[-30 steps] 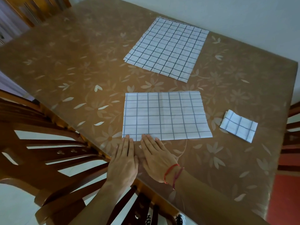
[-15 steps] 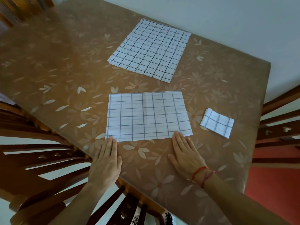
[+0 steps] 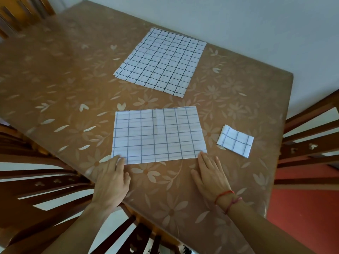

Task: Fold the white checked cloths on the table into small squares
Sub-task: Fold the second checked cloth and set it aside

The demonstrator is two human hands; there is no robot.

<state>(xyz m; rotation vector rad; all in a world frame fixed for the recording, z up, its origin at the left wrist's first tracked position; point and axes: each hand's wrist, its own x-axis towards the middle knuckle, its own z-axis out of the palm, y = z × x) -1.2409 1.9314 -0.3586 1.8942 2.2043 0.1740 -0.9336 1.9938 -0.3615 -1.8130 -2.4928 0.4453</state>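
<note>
White checked fabric sits under my fingertips: my left hand (image 3: 111, 177) lies flat, palm down, fingers together and stretched forward, holding nothing, its tips touching the lower left corner of the half-folded cloth (image 3: 158, 135) at the middle of the frame. My right hand (image 3: 211, 174) lies flat the same way, fingers slightly spread and empty, tips touching that cloth's lower right corner. Both forearms come up from the bottom edge of the picture, well apart, and a red string bracelet (image 3: 226, 196) circles my right wrist. The cloth lies as a wide rectangle just above my hands, with a faint crease running down its middle. To its right, near the table's right edge, rests a small folded square (image 3: 235, 141), apart from my right hand. Higher up, toward the top centre, a stack of unfolded cloths (image 3: 161, 62) lies spread out. All rest on the brown flowered table (image 3: 64, 85). Wooden chairs (image 3: 308, 143) stand at the left and right.
</note>
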